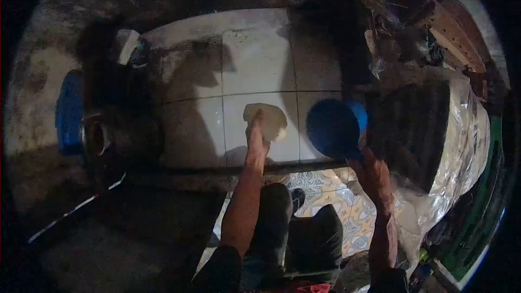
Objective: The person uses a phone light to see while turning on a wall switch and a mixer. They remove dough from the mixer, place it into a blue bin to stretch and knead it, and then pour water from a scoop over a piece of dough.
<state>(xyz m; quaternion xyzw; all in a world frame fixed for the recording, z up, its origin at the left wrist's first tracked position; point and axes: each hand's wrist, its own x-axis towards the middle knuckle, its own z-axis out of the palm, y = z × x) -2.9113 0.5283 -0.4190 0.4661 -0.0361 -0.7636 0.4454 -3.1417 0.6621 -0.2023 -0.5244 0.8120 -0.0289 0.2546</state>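
My left hand [257,137] is closed on a pale, rounded lump [271,122] above the white tiled surface [259,59]. The lump looks dull beige with a lighter patch at its lower right; its material cannot be made out. At the right, my right hand [370,167] grips the near edge of a round blue plastic container [332,129]. The inside of this container is in deep shadow, so any contents are hidden. A gap of bare tile lies between the two things.
A sack with a shiny plastic cover [461,146] borders the tiles on the right. Wooden pieces [453,35] lie behind it. On the left stand a blue tub [68,114] and dark shapes. Patterned floor tiles [325,187] show below my legs.
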